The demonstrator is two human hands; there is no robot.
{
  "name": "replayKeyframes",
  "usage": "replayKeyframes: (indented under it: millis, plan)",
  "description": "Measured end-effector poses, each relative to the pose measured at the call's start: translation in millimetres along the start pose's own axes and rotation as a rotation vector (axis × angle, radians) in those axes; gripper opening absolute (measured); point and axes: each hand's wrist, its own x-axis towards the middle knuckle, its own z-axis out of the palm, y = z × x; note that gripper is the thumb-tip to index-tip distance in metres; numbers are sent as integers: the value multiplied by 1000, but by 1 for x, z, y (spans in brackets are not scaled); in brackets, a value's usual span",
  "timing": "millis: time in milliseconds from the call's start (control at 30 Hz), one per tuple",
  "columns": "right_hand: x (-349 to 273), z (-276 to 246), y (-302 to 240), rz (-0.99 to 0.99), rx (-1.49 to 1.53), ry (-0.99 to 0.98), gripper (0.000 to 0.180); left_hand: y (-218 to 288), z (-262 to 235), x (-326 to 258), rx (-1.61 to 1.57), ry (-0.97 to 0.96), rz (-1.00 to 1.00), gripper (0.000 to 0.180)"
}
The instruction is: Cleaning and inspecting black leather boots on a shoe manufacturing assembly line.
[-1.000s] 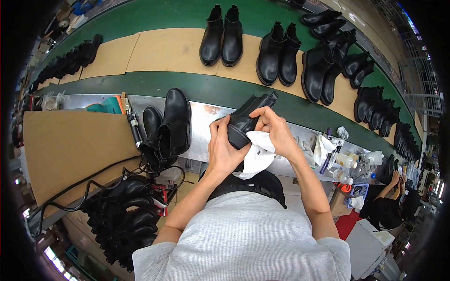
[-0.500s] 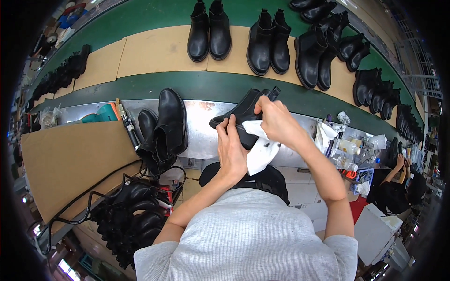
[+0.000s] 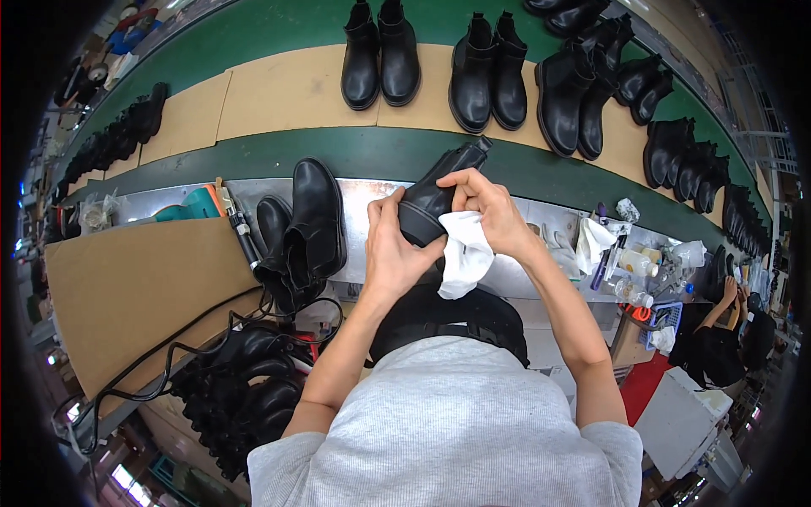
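A black ankle boot [image 3: 429, 196] is held tilted over the metal strip at the bench's front, its shaft pointing away and to the right. My left hand [image 3: 393, 253] grips its near rounded end, fingers on the left side and thumb underneath. At the boot's right side my right hand [image 3: 492, 211] pinches a white cloth [image 3: 466, 258], which hangs down below the fingers. The curled fingertips are against or very close to the boot's upper; exact contact is hidden. Left of my hands, another pair of black boots [image 3: 317, 198] rests on the metal strip.
Finished-looking black boots [image 3: 382, 63] stand in pairs along the cardboard-covered green conveyor [image 3: 279, 89]. Plastic bottles [image 3: 634, 264] and another white cloth [image 3: 594, 245] lie to the right. A cardboard sheet [image 3: 152, 287] and black cable [image 3: 173, 342] are at left. A co-worker [image 3: 718, 338] sits far right.
The boot has been turned so its rounded end faces nearer me. My left hand has shifted left and closed around that end. My right hand with the cloth has come down slightly.
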Motion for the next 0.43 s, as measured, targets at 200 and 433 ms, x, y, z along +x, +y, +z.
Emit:
replayKeyframes:
  millis: [200,433]
  plan:
    - [15,5,-7,110,-26,18,30,7,0,2,-2,3,-43,80]
    - [17,3,-12,66,-87,-22,34,-5,-9,12,-8,-67,-62,83]
